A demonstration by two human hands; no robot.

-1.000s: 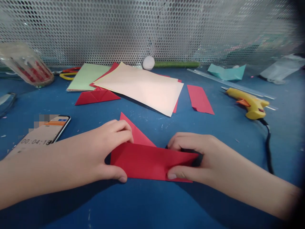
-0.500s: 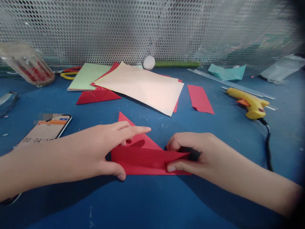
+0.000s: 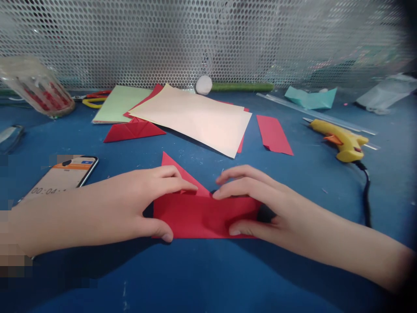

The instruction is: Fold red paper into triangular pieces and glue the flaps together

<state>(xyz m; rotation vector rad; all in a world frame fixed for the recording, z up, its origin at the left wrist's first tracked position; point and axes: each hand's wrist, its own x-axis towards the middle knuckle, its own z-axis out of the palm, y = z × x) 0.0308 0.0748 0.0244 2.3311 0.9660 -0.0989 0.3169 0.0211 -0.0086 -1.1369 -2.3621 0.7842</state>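
Observation:
A folded red sheet of paper (image 3: 195, 217) lies in front of me, a pointed flap standing out at its upper left and a flat band along its lower edge. My left hand (image 3: 146, 200) rests over its left end, thumb on the lower edge and fingers stretched across the upper fold. At the right end, my right hand (image 3: 257, 200) has its thumb on the band, with the fingers apart over the upper edge. Neither hand pinches the paper. A small dark patch beside the right palm is partly hidden.
Behind lie a cream sheet (image 3: 198, 117), green paper (image 3: 120, 102), a folded red piece (image 3: 135, 130) and a red strip (image 3: 275, 134). A yellow glue gun (image 3: 340, 137) with a black cord is at right. Left are a phone (image 3: 61, 174) and a jar (image 3: 39, 87).
My right hand has loosened its pinch on the paper's right corner and spread its fingers leftward over the upper edge. The raised fold now lies flatter. My left fingertips have drawn back slightly.

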